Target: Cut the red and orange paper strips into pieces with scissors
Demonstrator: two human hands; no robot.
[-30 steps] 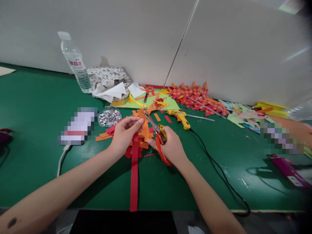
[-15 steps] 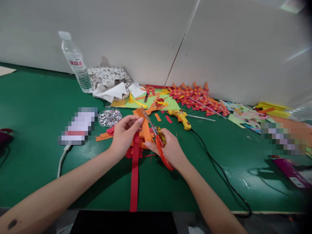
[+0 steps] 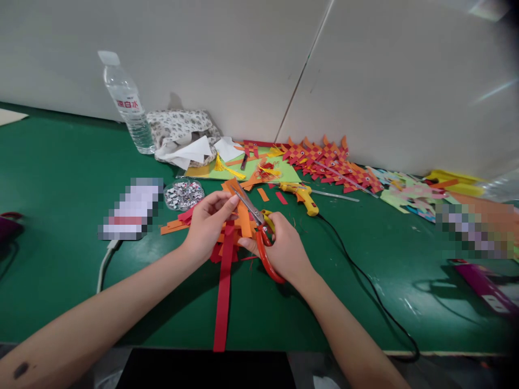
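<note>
My left hand is closed, pinching an orange paper strip between thumb and fingers. A long red paper strip hangs below that hand toward the table's front edge; whether it is also gripped or only joined to the orange paper, I cannot tell. My right hand is wrapped round the handles of red-handled scissors. The scissor blades point up and left and lie against the orange strip by my left thumb. Loose red and orange paper strips lie under and beside my left hand.
A yellow glue gun with a black cord lies right of the scissors. Behind are woven red-orange paper fish, a patterned tissue pouch and a water bottle. A box of googly eyes and a phone are at left.
The scissor blades look closer together, and their handles have shifted slightly left with my right hand. The red strip's lower end has swung a little left. My left hand keeps its pinch.
</note>
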